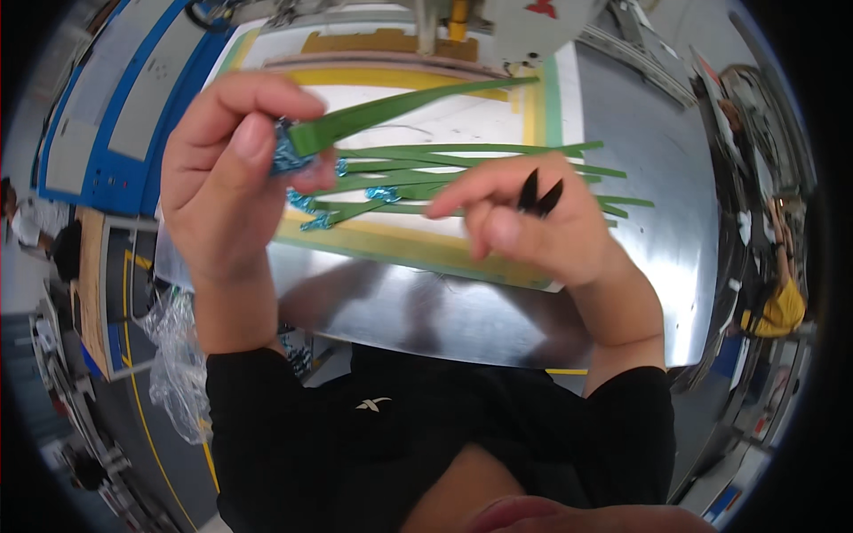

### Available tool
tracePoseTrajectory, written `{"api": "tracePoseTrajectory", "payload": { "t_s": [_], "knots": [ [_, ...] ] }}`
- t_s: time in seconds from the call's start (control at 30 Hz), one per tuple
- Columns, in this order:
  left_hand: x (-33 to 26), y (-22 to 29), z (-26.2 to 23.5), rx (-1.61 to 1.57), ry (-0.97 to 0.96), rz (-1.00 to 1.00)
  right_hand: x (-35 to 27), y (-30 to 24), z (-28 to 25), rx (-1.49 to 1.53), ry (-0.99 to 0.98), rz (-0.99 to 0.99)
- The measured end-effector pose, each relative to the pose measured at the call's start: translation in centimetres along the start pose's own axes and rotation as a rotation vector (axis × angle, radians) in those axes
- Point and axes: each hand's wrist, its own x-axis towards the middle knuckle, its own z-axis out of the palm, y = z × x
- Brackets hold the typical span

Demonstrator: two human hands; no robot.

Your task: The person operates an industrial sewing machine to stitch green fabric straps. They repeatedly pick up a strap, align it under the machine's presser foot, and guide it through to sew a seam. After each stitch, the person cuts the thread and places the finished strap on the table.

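My left hand (pixel 222 169) is raised over the left side of the worktable, its thumb and fingers closed on the end of a green strap (pixel 391 111). Shiny blue crinkled material (pixel 286 155) sits at that gripped end, and the strap's free end points right. In my right hand (pixel 573 231) is a pair of small black snips (pixel 539 194), blades pointing up, handles hidden in the palm. The index finger of that hand stretches left above several green straps (pixel 444 151) lying side by side. Some of these also end in shiny blue pieces (pixel 382 194).
The straps lie on a white sheet edged with yellow and green bands (pixel 400 253), on a metal tabletop (pixel 657 275). A white machine head (pixel 542 35) overhangs the far side. Left stands a blue and grey cabinet (pixel 124 115); clear plastic film (pixel 182 373) hangs below it.
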Motion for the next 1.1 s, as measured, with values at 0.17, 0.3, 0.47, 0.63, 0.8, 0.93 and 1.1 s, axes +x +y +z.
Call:
{"api": "tracePoseTrajectory", "payload": {
  "t_s": [0.17,0.3,0.47,0.63,0.8,0.93,1.1],
  "knots": [
    [4.1,0.3,7.4,-0.214,-0.054,0.019,-2.3,-1.4,0.1,0.586,0.223,-0.225],
    [3.6,-0.4,11.0,-0.004,0.117,-0.165,-3.5,-3.1,-2.1,0.514,0.602,-0.367],
    [3.3,-1.8,11.9,0.128,0.016,-0.208,-4.2,-3.1,-2.8,0.123,0.645,-0.465],
    [3.0,-2.3,11.7,0.236,-0.034,-0.165,-4.7,-2.8,-2.4,0.027,0.635,-0.468],
    [2.5,-2.4,11.4,0.363,-0.021,-0.106,-4.5,-0.8,-2.6,0.181,0.662,-0.497],
    [2.5,-2.3,11.9,0.312,0.036,-0.107,-5.1,-1.3,-4.0,0.089,0.592,-0.477],
    [2.1,-2.0,12.1,0.330,0.097,-0.139,-4.6,-2.4,-2.9,-0.012,0.601,-0.520]
  ]
}}
